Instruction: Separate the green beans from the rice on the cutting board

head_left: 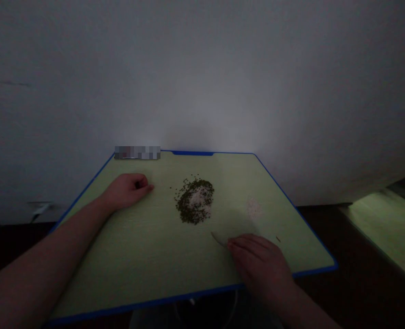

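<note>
"Where is the camera sitting?"

"It is riding on the person's head, facing forward and down across the table (147,256)."

"And how close is it looking from?"

"Close: the left hand (128,192) and the right hand (262,260) are lying in the lower half, and the table's near edge is running along the bottom."

"How wide is it seeing?"

"Widely: the wall (202,82) is filling the upper part, and a pale surface (376,224) is showing at the right edge."

Small dark-green grains (186,211) and pale grains (198,197) lie mixed in one loose heap mid-tabletop (137,256), strays around its edges. A slender, slightly curved tool (217,238) juts from the right hand (262,260), its tip near the heap.
</note>
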Demonstrator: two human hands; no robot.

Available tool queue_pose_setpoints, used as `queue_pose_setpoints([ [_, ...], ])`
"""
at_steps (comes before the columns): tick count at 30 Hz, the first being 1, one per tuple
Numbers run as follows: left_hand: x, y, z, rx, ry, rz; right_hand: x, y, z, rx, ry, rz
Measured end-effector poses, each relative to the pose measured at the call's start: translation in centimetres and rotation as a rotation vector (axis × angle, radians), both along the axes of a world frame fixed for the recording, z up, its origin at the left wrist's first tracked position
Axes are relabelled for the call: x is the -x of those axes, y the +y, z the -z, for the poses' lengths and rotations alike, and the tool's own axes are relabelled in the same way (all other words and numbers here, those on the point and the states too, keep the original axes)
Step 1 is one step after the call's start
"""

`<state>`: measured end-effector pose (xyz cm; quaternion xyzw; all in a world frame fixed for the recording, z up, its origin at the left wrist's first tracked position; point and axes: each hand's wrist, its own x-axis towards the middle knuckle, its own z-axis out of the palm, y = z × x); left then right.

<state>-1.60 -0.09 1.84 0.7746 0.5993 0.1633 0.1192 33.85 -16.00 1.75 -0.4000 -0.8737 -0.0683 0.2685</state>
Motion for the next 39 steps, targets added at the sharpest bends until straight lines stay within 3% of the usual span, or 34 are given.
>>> queue_pose_setpoints([
  [4, 0.1, 0.0, 0.2, -0.006, -0.006, -0.001, 1.6, 0.5, 1.0, -0.009, -0.188, 0.039],
  [8, 0.2, 0.0, 0.3, -0.012, -0.007, 0.001, 2.2, 1.0, 0.9, 0.024, -0.269, 0.109],
  [17, 0.1, 0.1, 0.1, 0.001, -0.01, -0.001, 0.0, 2.2, 0.0, 0.044, -0.318, 0.347],
  [21, 0.1, 0.1, 0.1, 0.003, 0.025, -0.014, 0.6, 2.2, -0.3, 0.002, -0.285, 0.264],
  [27, 0.1, 0.0, -0.1, 0.007, 0.057, -0.03, 3.5, 2.4, -0.1, 0.08, -0.362, 0.097],
  [32, 0.1, -0.1, -0.1, 0.013, 0.026, -0.001, 2.5, 3.1, 0.2, 0.031, -0.321, 0.198],
  [37, 0.2, 0.1, 0.1, -0.002, 0.004, 0.004, 0.3, 3.2, -0.1, 0.076, -0.348, 0.355],
  [39, 0.2, 0.1, 0.1, -0.006, 0.0, 0.009, 0.2, 3.2, -0.2, 0.065, -0.337, 0.352],
])
